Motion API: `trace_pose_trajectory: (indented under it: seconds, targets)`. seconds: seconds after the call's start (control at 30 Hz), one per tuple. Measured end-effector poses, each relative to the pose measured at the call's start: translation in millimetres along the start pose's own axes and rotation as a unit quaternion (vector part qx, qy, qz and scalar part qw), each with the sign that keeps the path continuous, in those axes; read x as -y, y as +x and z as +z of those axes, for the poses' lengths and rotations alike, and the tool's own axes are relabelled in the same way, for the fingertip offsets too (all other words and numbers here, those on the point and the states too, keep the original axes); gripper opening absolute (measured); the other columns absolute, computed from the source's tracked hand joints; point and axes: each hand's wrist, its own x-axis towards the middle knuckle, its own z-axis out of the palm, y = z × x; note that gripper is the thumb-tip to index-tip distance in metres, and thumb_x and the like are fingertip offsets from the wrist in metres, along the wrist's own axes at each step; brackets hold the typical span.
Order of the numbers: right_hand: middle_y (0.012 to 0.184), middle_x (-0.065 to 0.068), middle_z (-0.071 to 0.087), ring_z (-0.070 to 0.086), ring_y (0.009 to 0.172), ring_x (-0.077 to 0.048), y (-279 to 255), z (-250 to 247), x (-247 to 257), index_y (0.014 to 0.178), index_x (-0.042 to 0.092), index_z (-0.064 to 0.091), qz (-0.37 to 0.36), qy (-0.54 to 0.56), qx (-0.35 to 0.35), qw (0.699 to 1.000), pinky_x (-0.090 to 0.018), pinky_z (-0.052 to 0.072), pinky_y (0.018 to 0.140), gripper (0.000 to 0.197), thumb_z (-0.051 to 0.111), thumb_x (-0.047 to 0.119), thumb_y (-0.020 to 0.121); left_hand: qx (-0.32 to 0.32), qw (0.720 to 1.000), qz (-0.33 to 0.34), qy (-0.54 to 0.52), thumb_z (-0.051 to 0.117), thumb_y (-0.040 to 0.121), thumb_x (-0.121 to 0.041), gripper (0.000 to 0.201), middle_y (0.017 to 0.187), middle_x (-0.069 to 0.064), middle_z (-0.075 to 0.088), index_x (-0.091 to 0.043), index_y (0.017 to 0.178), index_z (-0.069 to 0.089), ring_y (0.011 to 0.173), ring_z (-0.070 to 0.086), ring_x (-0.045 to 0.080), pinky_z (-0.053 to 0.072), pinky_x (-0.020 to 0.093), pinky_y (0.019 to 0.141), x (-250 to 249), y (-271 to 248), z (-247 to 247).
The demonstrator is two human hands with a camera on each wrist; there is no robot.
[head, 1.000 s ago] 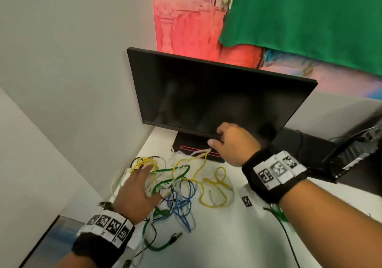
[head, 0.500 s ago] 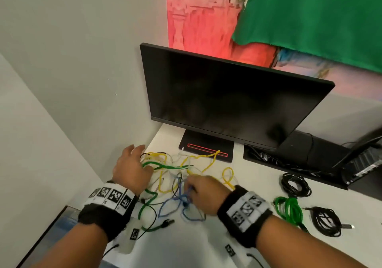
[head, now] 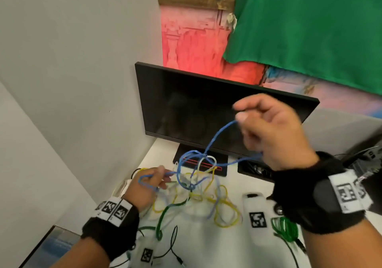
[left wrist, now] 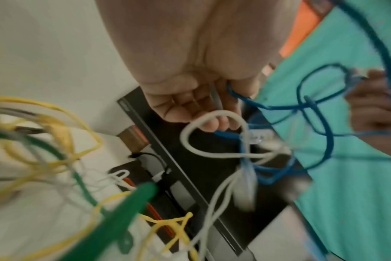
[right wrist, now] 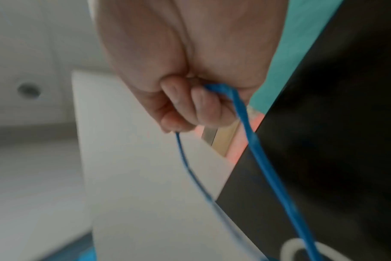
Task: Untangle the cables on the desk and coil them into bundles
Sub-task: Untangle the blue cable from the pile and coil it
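Right hand: your right hand (head: 275, 131) is up in front of the monitor (head: 196, 110), thumb and fingers pinching the blue cable (head: 219, 135) so it lifts clear of the pile.
Left hand: your left hand (head: 147, 182) sits low by the tangle, fingers curled round another stretch of that blue cable, anchoring it so the pull has something to work against.
Blue cable: strung between both hands, and it crosses itself in a knot-like loop with a white cable (head: 208, 160) threaded through. Not free yet!
Why the spread: I'd say holding it taut and high shows you where it snags.
Tangle: yellow cables (head: 225, 212), a green cable (head: 165, 216) and thin black leads lie heaped on the table (head: 217, 247).
Done already: a green bundle (head: 286, 229) rests at your right, well apart from the heap.
Change: half a second ago both hands were down in the pile; now the right one has shot upward with the blue strand, and the left has slid in to grab it too.
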Motion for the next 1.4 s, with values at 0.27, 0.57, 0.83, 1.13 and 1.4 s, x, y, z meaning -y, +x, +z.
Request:
trace_pose_trajectory:
  seconds: [0.27,0.57,0.83,1.13,1.4]
  targets:
    - [0.063,-0.002,0.058,0.051,0.048,-0.016,-1.5,-24.8,-8.3,0.093,0.016,0.065,-0.065,0.132,-0.068,0.987,-0.026,0.047,0.051,0.016,0.050,0.010,0.094,0.064,0.981,-0.181,0.019,0.054,0.099,-0.024,0.025,0.067,0.011,0.061,-0.007,0.090,0.070,0.041,0.048,0.015,0.035,0.019,0.040,39.5,11.3,-36.4]
    - [0.076,-0.004,0.072,0.058,0.048,-0.014,-13.6,-1.2,-55.3,0.102,0.011,0.062,0.158,-0.110,0.102,0.976,-0.023,0.044,0.042,0.016,0.054,-0.002,0.097,0.007,0.999,-0.046,0.001,0.067,0.082,0.009,0.044,0.091,0.009,0.070,-0.012,0.121,0.061,0.088,0.067,0.031,0.056,0.033,0.081,-41.3,10.0,-34.7]
    - [0.065,0.001,0.064,0.045,0.040,-0.007,11.3,49.1,27.7,0.092,0.016,0.062,-0.079,0.064,-0.019,0.995,-0.015,0.033,0.040,0.021,0.049,0.001,0.097,0.204,0.975,0.034,0.075,0.081,0.058,-0.052,0.064,0.101,-0.011,0.070,-0.037,0.115,0.055,0.096,0.067,0.006,0.054,0.029,0.085,-35.1,-29.3,78.4]
    - [0.070,0.001,0.065,0.050,0.043,-0.012,23.6,-1.5,61.1,0.090,0.022,0.061,-0.179,-0.077,-0.109,0.975,-0.017,0.036,0.041,0.025,0.050,0.000,0.096,0.077,0.979,0.012,0.189,0.082,0.047,-0.059,0.052,0.067,-0.011,0.055,-0.020,0.072,0.059,0.063,0.050,0.001,0.043,0.023,0.063,7.9,0.9,13.7]
    - [0.152,0.003,0.038,0.042,0.137,-0.021,-24.8,3.5,-65.4,0.133,0.036,0.056,0.081,-0.594,0.138,0.788,-0.042,0.039,0.111,0.053,0.059,0.056,0.083,0.092,0.986,0.056,0.130,0.067,0.090,-0.029,0.031,0.057,-0.009,0.058,-0.028,0.060,0.061,0.056,0.051,0.001,0.041,0.015,0.059,-19.4,4.9,10.3]
